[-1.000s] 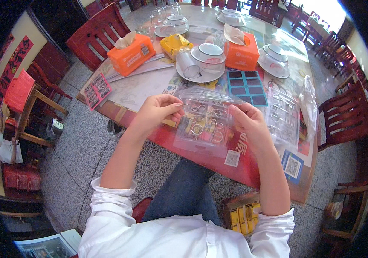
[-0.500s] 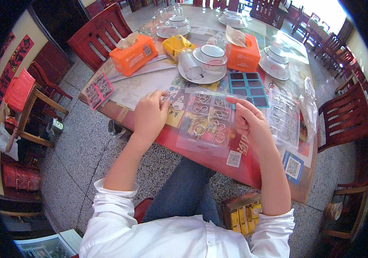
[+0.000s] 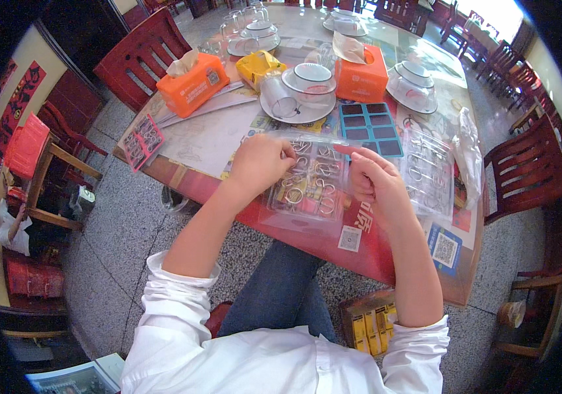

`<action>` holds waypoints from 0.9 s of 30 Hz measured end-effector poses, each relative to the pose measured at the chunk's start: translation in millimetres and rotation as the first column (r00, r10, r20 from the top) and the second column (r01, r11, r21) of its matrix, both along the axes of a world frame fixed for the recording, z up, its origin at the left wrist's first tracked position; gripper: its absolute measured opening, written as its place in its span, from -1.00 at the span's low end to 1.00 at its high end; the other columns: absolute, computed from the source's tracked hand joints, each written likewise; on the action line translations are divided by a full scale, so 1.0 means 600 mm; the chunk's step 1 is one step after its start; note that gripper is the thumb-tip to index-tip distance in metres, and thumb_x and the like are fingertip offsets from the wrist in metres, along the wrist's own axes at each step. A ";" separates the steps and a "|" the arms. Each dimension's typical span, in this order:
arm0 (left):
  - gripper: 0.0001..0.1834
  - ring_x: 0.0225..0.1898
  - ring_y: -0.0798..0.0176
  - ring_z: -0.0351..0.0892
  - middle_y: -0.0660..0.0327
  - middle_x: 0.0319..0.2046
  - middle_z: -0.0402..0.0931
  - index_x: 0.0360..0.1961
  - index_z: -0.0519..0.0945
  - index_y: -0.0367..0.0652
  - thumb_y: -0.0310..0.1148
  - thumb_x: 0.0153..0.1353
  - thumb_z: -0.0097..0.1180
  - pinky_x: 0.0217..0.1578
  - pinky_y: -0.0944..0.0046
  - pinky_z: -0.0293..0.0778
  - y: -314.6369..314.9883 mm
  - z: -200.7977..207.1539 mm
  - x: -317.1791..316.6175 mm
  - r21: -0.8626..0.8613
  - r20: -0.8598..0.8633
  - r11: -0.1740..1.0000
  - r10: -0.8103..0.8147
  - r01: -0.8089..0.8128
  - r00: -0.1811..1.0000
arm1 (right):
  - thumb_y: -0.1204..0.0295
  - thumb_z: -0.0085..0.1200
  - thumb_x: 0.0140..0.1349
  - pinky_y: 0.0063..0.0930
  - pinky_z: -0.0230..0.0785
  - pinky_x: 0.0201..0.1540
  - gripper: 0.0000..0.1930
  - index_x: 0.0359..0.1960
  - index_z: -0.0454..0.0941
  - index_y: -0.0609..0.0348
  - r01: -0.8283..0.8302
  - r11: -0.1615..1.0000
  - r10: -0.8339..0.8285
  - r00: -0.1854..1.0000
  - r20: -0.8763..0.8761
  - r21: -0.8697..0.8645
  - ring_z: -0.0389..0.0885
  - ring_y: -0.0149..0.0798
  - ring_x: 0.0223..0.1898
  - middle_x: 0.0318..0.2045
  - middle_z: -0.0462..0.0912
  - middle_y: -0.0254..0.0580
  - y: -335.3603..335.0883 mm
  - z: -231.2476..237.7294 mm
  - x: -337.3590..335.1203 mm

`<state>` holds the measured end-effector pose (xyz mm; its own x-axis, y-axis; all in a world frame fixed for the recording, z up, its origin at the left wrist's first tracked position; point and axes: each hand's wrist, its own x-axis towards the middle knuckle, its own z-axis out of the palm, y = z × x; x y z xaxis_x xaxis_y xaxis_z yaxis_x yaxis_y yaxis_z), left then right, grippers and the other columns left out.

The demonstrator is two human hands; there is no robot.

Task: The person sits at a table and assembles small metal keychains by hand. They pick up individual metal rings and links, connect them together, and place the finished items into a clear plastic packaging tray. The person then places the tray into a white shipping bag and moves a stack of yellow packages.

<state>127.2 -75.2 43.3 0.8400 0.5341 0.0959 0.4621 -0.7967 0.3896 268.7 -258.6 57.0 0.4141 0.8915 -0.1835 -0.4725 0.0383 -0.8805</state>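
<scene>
A clear plastic tray (image 3: 306,213) lies on the table before me, its compartments holding several bent metal wire pieces (image 3: 293,196). Over its upper left part is my left hand (image 3: 259,165), thumb and fingers pinched together; what is between them, if anything, is too small to make out. My right hand (image 3: 378,180) is at the tray's right edge, fingers curled in and the index finger pointing left over the upper right compartments. Whatever it grips is hidden. Beyond it lies a teal tray (image 3: 368,135) with dark compartments. A second clear tray (image 3: 429,172) with metal pieces lies to the right.
A pink tray (image 3: 140,143) with metal pieces sits at the table's left edge. Farther back stand orange tissue boxes (image 3: 192,84), a yellow packet (image 3: 258,67), and stacked dishes (image 3: 308,92) beside a glass. A crumpled plastic bag (image 3: 468,157) lies at right. Red chairs (image 3: 531,174) surround the table.
My left hand has moved right, from beside the clear tray to over its upper left compartments. My right hand stays near the tray's right edge. The whole view has shifted slightly.
</scene>
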 end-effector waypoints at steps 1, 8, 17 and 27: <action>-0.83 -0.36 0.06 0.62 0.13 -0.48 0.63 -0.39 0.70 0.00 -0.23 0.00 0.21 -0.28 0.10 0.50 -0.002 0.006 0.004 -0.008 -0.026 1.000 0.012 -0.012 1.000 | 0.44 0.01 0.29 -0.72 -0.10 -0.61 -0.71 0.01 0.52 0.28 0.013 0.999 -0.011 0.999 0.040 -0.046 0.07 -0.65 -0.65 -0.66 0.18 -0.63 0.002 -0.005 -0.001; -0.85 -0.34 0.04 0.62 0.12 -0.44 0.64 -0.40 0.70 0.02 -0.24 -0.02 0.22 -0.25 0.07 0.51 0.005 0.004 0.008 0.027 -0.086 1.000 -0.011 0.013 0.996 | 0.35 -0.06 0.32 -0.63 0.28 -0.44 -0.66 0.02 0.48 0.34 -0.068 0.993 0.103 0.914 0.392 -0.102 0.39 -0.49 -0.52 -0.45 0.52 -0.35 0.006 -0.026 0.003; -0.86 -0.32 0.07 0.62 0.13 -0.44 0.63 -0.42 0.70 0.00 -0.27 -0.04 0.24 -0.23 0.08 0.51 0.022 0.001 0.012 -0.085 -0.006 0.988 -0.128 0.127 0.992 | 0.35 -0.25 0.32 -0.28 0.43 0.07 -0.54 0.13 0.32 0.50 -0.123 0.990 0.136 0.946 -0.293 0.063 0.55 -0.06 -0.02 0.03 0.50 0.18 -0.008 -0.022 0.029; -0.83 -0.33 0.19 0.56 0.10 -0.43 0.57 -0.34 0.62 -0.16 -0.34 0.03 0.21 -0.28 0.21 0.45 0.051 0.026 0.003 -0.266 0.036 0.918 -0.296 0.295 0.954 | 0.58 -0.12 0.27 -0.34 0.50 0.04 -0.63 0.09 0.34 0.53 -0.026 1.000 0.027 0.977 -0.212 0.007 0.60 -0.06 -0.05 0.01 0.51 0.19 0.000 -0.009 0.012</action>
